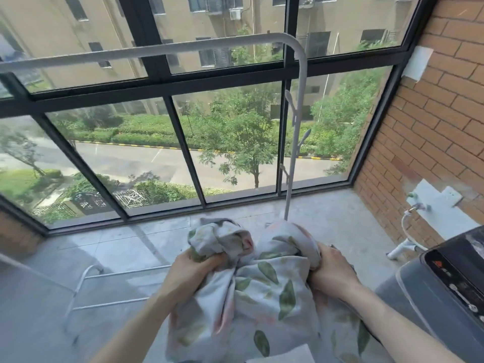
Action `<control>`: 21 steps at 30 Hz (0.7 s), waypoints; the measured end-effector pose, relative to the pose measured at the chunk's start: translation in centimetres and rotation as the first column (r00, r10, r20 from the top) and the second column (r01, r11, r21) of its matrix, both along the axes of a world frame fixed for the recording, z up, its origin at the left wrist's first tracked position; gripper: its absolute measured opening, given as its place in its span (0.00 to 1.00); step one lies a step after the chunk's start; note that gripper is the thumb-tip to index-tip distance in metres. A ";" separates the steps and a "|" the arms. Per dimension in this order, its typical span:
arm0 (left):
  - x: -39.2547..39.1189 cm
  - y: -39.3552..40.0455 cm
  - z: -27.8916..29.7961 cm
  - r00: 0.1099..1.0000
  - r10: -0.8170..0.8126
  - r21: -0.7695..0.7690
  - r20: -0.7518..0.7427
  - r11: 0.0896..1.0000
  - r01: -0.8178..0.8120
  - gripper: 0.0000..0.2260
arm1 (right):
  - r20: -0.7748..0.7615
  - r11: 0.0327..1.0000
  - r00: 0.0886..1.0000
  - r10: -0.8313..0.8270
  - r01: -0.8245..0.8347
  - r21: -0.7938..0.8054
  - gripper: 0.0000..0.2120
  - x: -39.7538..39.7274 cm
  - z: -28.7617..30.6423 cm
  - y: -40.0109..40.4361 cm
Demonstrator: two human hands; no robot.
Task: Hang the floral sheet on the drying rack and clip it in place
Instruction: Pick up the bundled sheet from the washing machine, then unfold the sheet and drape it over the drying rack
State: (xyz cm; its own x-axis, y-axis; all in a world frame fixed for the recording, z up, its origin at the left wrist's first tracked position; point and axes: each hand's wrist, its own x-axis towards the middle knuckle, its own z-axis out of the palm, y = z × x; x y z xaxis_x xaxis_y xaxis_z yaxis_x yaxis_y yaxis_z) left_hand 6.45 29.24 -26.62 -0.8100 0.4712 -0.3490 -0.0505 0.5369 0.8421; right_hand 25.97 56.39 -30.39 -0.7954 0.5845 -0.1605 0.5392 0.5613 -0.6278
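Observation:
The floral sheet (262, 292), white with green leaves and pink blooms, is bunched up in front of me at waist height. My left hand (195, 267) grips one wad of it on the left, and my right hand (331, 268) grips another wad on the right. The white drying rack's top bar (146, 52) runs across the upper view, well above the sheet, and curves down into an upright post (296, 142) with small hooks. The rack's lower rails (110, 286) show near the floor at left. No clips are visible.
A grey washing machine (442, 286) stands close at the right, under a brick wall (432, 121) with a tap and white hose (408, 218). Large black-framed windows (162, 93) close off the front. The grey concrete floor (91, 247) lies below.

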 end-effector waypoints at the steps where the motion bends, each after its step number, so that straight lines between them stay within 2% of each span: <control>1: -0.3 -1.2 -0.1 0.999 0.035 -0.002 0.002 0.999 -0.035 0.16 | -0.013 1.000 1.000 0.010 -0.010 -0.012 0.15 -0.5 -0.1 -1.0; 4: -1.5 -5.7 -0.2 0.991 0.128 -0.003 0.025 0.992 -0.128 0.27 | -0.040 0.997 0.997 0.070 -0.072 -0.028 0.20 -2.4 0.4 -4.4; 5: -1.7 -6.5 -0.6 0.992 0.120 -0.017 0.033 0.993 -0.120 0.27 | -0.041 0.997 0.996 0.073 -0.075 -0.036 0.21 -2.7 0.6 -5.0; 8: -2.1 -10.7 -1.1 0.990 0.131 -0.002 0.051 0.991 -0.131 0.21 | -0.046 0.992 0.991 0.123 -0.124 -0.016 0.21 -4.8 1.1 -8.6; 10: -2.6 -13.0 -1.5 0.988 0.147 0.006 0.040 0.989 -0.147 0.18 | -0.051 0.987 0.986 0.161 -0.161 -0.002 0.27 -6.2 1.2 -10.7; 12: -3.5 -15.6 -1.7 0.987 0.156 -0.001 0.035 0.988 -0.156 0.14 | -0.051 0.985 0.984 0.171 -0.170 0.019 0.24 -7.7 1.8 -12.9; 16: -6.6 -21.4 -2.6 0.989 0.135 0.015 0.056 0.991 -0.136 0.21 | -0.060 0.986 0.984 0.165 -0.163 0.047 0.15 -10.8 2.1 -17.6; 19: -9.5 -26.1 -2.5 0.987 0.156 0.048 0.042 0.986 -0.158 0.10 | -0.056 0.986 0.987 0.148 -0.143 0.085 0.14 -13.6 1.3 -21.8; 21: -12.1 -29.5 -2.1 0.983 0.184 0.087 0.018 0.979 -0.185 0.06 | -0.062 0.985 0.988 0.145 -0.138 0.101 0.15 -15.5 1.0 -25.1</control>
